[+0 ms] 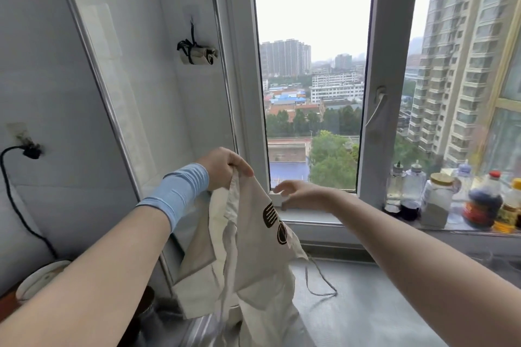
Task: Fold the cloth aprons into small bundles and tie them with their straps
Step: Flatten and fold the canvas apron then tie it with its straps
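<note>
The left hand (225,166), a blue sleeve (177,194) on its wrist, pinches the top edge of a cream apron (253,262) and holds it up before the window (310,79). The cloth hangs down to the grey table (366,304). The right hand (301,194) is just right of the apron, fingers loosely spread, gripping nothing. 1 thin strap (320,284) trails onto the table. Far left, 1 tied apron bundle (197,54) hangs on the wall.

Rightward, bottles (483,200) on sill (352,225); apron (253,262) before window (313,22).
</note>
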Demonstrator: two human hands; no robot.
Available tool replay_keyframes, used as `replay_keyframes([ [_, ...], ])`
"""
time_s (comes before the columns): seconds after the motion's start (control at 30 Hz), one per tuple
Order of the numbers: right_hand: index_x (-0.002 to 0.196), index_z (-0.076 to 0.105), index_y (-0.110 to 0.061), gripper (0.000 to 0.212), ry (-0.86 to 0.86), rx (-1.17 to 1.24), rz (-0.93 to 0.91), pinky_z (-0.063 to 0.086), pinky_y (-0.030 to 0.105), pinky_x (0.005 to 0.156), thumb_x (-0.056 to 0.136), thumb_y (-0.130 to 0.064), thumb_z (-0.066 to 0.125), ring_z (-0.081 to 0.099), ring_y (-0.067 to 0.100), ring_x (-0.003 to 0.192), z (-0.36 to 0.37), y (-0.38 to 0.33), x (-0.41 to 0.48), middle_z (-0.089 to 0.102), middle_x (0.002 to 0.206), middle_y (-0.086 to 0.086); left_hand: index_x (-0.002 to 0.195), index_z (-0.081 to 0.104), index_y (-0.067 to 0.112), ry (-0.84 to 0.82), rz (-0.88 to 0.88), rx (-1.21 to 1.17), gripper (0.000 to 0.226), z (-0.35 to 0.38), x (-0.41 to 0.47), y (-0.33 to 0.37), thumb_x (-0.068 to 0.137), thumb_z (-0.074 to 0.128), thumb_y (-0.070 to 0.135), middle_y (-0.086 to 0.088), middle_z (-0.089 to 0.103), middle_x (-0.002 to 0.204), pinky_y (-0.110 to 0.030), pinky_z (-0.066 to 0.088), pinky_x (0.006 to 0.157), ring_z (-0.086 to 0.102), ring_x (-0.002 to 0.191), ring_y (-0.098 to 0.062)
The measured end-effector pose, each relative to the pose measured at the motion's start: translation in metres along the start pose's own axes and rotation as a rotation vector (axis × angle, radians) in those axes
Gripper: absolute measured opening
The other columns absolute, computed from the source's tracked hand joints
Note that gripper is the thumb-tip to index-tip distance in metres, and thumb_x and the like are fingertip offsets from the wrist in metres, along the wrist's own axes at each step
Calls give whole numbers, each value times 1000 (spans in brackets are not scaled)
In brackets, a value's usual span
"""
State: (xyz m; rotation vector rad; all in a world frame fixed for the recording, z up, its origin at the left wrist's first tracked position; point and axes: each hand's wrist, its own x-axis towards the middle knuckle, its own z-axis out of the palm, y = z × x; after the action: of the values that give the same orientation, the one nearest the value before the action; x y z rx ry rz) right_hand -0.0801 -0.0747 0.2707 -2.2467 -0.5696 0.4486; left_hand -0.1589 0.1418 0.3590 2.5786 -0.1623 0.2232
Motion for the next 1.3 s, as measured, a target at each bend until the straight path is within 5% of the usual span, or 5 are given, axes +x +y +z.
replay_keyframes([
  [0.27,85,68,-24,4,47,-77,-17,47,24,71,89,-22,69,59,13,81,41,12,9,68,88,0,81,80,23,-38,-57,-102,27,-31,-20,-7,69,56,29,-3,76,89,-30,56,79,68,84,-24],
  [0.5,97,60,-19,8,480,-14,-145,36,29,67,99,-22,52,52,20,79,25,-10,14,62,87,3,116,63,27,-17,-160,301,34,-47,-27,-45,84,69,17,10,65,82,-21,45,76,62,80,-15],
  [0.67,82,68,-25,9,377,-30,-259,38,23,54,83,-31,75,50,6,55,-4,-22,-9,58,62,-9,103,76,20,19,-183,326,18,-47,-29,-52,89,64,18,1,74,99,-17,42,77,66,91,-15],
  [0.9,72,78,-12,10,343,-22,-12,39,16,49,66,-12,87,50,7,52,-42,1,-39,61,58,-2,90,69,20,189,-112,231,7,-42,-35,-53,88,69,27,0,66,90,-24,39,77,58,86,-17],
  [1.3,70,72,-28,19,377,-147,-72,46,20,62,75,-14,84,59,7,65,-51,-13,-89,68,69,-8,86,77,28,-131,-136,308,20,-34,-70,-35,69,81,20,14,71,74,-21,52,67,64,68,-8],
])
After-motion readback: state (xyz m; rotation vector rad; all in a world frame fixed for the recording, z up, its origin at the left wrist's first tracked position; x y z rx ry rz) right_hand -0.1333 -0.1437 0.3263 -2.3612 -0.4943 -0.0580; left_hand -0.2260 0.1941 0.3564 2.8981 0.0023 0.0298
